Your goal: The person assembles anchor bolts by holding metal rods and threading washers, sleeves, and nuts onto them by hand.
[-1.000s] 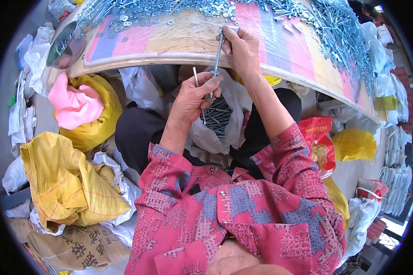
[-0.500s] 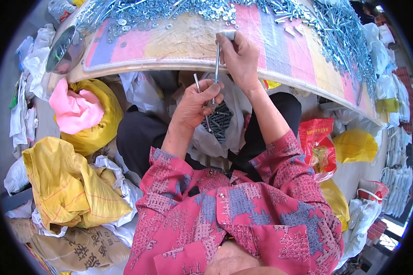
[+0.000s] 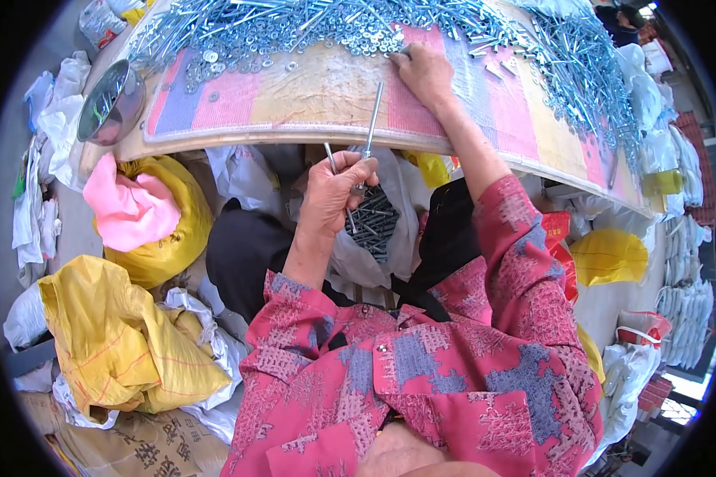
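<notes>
My left hand [image 3: 336, 191] is closed round two slim metal rods that look like bolts. One bolt [image 3: 374, 115] points up and away from the fingers; another rod [image 3: 328, 151] runs through the grip, its lower end showing below the hand. My right hand [image 3: 426, 75] rests on the table at the near edge of a pile of washers [image 3: 374, 40], fingertips bent together; what they pinch is hidden. Under my left hand a white bag [image 3: 406, 207], between my knees, holds many dark bolts [image 3: 374, 226].
Loose bolts [image 3: 589, 87] heap along the back and right of the striped table mat [image 3: 310, 91]. A metal bowl [image 3: 111, 103] stands at the table's left corner. Yellow sacks [image 3: 127, 326] and a pink cloth [image 3: 131, 203] lie left; a red packet [image 3: 561, 246] lies right.
My right hand has left the upright bolt and moved up and right to the washers. My left hand has shifted slightly left and down, keeping both rods.
</notes>
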A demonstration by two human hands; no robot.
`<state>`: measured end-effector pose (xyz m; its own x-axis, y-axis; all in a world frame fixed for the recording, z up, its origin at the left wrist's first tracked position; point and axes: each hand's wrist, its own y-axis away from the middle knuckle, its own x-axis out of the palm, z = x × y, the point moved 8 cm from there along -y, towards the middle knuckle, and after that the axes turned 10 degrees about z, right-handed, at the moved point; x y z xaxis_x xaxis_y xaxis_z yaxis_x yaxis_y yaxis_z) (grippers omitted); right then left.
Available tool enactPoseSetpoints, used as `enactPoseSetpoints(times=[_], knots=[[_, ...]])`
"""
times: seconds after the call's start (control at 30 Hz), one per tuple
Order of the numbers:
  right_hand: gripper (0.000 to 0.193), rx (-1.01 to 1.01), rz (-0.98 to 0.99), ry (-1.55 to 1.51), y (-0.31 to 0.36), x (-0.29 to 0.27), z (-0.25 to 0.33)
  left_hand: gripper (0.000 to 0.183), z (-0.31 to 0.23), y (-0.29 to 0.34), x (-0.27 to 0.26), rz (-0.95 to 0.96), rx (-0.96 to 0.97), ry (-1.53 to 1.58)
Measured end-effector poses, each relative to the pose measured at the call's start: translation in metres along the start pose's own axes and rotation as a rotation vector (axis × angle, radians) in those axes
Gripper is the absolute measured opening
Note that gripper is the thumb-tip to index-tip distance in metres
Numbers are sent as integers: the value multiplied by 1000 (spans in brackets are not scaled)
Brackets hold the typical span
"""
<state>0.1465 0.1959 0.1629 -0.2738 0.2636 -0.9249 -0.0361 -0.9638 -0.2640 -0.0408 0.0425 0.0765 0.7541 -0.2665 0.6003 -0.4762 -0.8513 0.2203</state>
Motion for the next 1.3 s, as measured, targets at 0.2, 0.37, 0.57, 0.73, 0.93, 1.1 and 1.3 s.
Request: enactPoseSetpoints(times=[0.2, 0.37, 0.57, 0.73, 0.93, 1.1, 1.3], knots=[[22, -41, 179, -899, 52, -23, 10, 15, -1, 3, 2, -18, -12, -36], [19, -203, 437, -1085, 75, -25, 19, 14, 3, 7, 12, 91, -35, -59], [38, -185, 548, -570, 80, -39, 44, 13, 7, 7, 6, 133, -28, 7], [38, -219, 505, -279, 113, -20, 92, 12, -15, 16, -6, -6, 120, 22], [20, -231, -249, -71, 131, -37, 95, 11, -19, 16, -15, -39, 210, 52], [20, -1025, -33, -619, 267, -81, 254, 10, -29, 25, -38, -202, 232, 51], [27, -307, 47, -69, 163, -21, 158, 7, -34, 27, -19, -106, 343, 127]])
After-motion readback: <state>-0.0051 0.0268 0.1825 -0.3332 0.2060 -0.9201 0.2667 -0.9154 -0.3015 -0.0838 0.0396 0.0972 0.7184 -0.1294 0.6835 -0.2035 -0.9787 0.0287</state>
